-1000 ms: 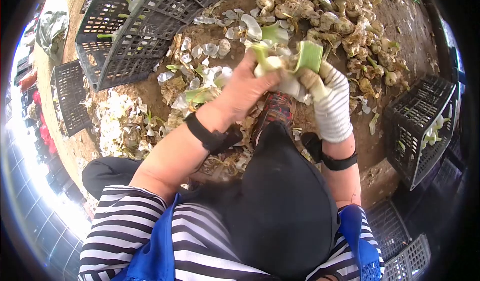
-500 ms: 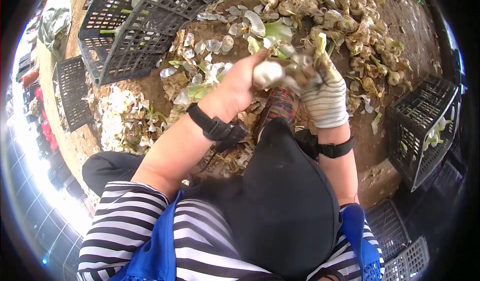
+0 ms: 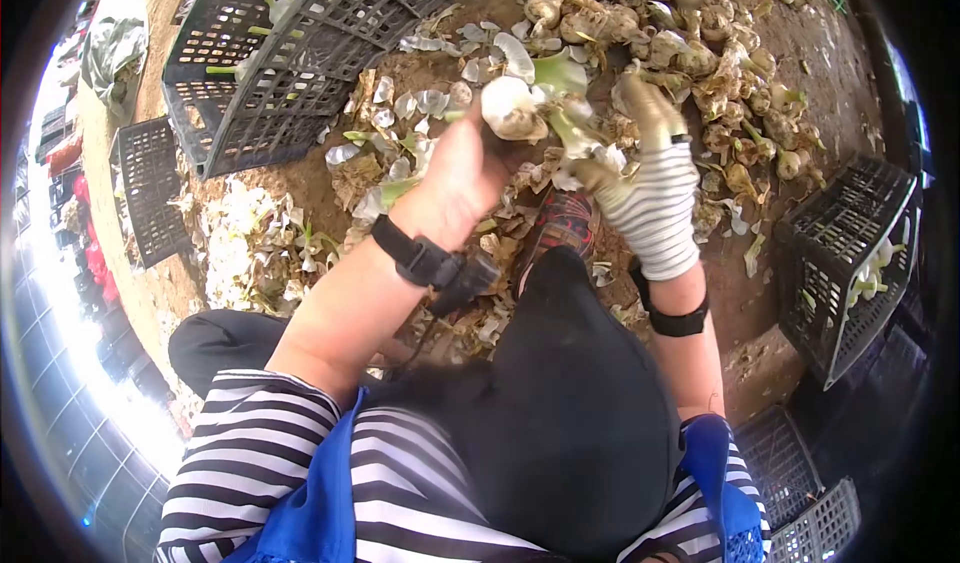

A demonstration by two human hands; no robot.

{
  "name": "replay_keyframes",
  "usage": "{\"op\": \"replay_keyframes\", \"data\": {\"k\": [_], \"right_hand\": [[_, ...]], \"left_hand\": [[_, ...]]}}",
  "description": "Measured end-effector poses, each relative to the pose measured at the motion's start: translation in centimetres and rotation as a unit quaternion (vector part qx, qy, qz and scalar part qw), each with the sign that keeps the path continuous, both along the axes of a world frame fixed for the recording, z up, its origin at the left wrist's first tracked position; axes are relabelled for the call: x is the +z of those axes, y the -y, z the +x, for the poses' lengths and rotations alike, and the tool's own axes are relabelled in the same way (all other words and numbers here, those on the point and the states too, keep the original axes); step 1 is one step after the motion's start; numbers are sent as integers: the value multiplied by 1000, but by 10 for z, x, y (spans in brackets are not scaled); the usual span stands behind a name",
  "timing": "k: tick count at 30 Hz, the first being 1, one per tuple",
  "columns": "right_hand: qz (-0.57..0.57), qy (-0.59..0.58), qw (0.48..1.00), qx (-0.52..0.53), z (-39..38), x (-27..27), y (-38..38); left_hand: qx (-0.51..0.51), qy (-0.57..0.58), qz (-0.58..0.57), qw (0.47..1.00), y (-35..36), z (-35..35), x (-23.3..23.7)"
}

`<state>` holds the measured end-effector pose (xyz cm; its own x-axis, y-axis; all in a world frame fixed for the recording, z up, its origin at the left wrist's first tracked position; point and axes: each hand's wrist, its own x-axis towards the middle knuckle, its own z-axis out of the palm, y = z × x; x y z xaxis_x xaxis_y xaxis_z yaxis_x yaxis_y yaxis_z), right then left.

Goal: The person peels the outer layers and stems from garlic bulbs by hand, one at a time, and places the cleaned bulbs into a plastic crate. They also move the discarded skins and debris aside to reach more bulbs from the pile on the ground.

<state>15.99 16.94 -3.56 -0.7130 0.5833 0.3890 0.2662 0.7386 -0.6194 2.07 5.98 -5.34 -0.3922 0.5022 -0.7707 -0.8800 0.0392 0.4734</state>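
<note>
My bare left hand is closed round a white garlic bulb, whose lower side is brownish and whose pale green stem points right. My right hand, in a striped glove with yellowish fingers, stands just right of the stem with its fingers apart; they are somewhat blurred, and nothing shows held in them. Loose white and brown skins lie on the soil around and below both hands. A heap of unpeeled garlic bulbs spreads beyond my right hand.
A large black crate with some stems in it stands tilted at the upper left. Another black crate holding pale stemmed pieces is at the right. More crates lie at the lower right. My shoe is below the hands.
The bulb in my left hand has turned and moved up and left, showing its brownish side. My right hand has opened and drawn apart from it.
</note>
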Motion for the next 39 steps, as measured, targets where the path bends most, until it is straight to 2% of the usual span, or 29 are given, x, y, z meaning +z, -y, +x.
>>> {"op": "replay_keyframes", "data": {"k": [2, 3, 4, 5, 6, 7, 10, 13, 14, 15, 16, 18, 20, 21, 23, 25, 26, 28, 29, 30, 31, 32, 33, 34, 35, 36, 37, 38, 39], "right_hand": [[-69, -37, 988, 133, -6, -12, 11], [55, -11, 980, 191, -14, -1, 13], [56, -12, 980, 190, -13, -4, 14], [-166, -57, 979, 103, -12, -9, 17], [-380, -98, 920, 10, -11, -11, 19], [-627, -201, 752, -32, -11, 1, 16], [-733, -289, 604, -119, -9, -16, 9], [-702, -305, 641, -63, -5, -7, 9], [-612, -263, 745, -48, -7, 0, 17], [-442, -199, 874, -16, -12, 7, 25], [-248, -126, 960, 20, -16, 11, 28], [-62, -75, 990, 100, -20, 3, 29], [-336, -85, 937, 30, -19, -9, 33], [-363, -143, 921, 16, -20, -5, 33], [-414, -133, 900, -14, -18, -3, 34], [-519, -164, 836, -76, -22, 1, 31], [-519, -163, 836, -76, -22, -3, 29], [-685, -220, 681, -137, -18, -17, 25], [-650, -217, 726, -63, -15, -22, 28], [-555, -146, 816, -69, -15, -26, 36], [-620, -163, 768, -19, -6, -42, 44], [-678, -179, 712, 29, 4, -61, 52], [-407, 56, 911, 32, 15, -74, 53], [-405, 58, 912, 30, 16, -72, 41], [-593, -132, 787, -108, 9, -68, 23], [-718, -310, 578, -234, 6, -68, 6], [-507, -168, 803, -265, 17, -83, -13], [-238, -7, 934, -265, 30, -101, -31], [-147, 44, 955, -254, 31, -110, -40]], "left_hand": [[26, 42, -8, 999, 0, 15, 0], [0, 65, 0, 998, -2, 21, 2], [-25, 87, 11, 996, -3, 23, 5], [-48, 86, -16, 995, -1, 22, 7], [-45, 86, -15, 995, 0, 20, 7], [-67, 68, 19, 995, 3, 19, 6], [-37, 59, 51, 996, 1, 18, 9], [-28, 62, 42, 997, 5, 14, 3], [-30, 65, 40, 997, 8, 16, 3], [-51, 51, 68, 995, 10, 19, 3], [-72, 33, 99, 992, 9, 20, 2], [4, 55, 101, 993, 6, 29, -12], [9, 7, 33, 999, -1, 36, 16], [10, 9, 32, 999, -1, 37, 20], [-23, -3, 17, 1000, -1, 37, 24], [-40, 11, 37, 998, 2, 34, 21], [-55, 25, 54, 997, 5, 32, 18], [-57, 25, 94, 994, 4, 28, 22], [-52, -24, 83, 995, 3, 21, 27], [-45, -73, 70, 994, 3, 13, 34], [-98, -321, 22, 942, 9, -9, 34], [-144, -547, -26, 824, 15, -40, 34], [-40, -348, 250, 903, 17, -70, 47], [71, -104, 491, 862, 19, -93, 63], [84, -108, 460, 877, 24, -100, 71], [95, -112, 429, 891, 29, -101, 77], [64, -98, 414, 903, 30, -94, 73], [101, -39, 349, 931, 27, -82, 65], [69, -89, 284, 952, 25, -63, 54]]}}
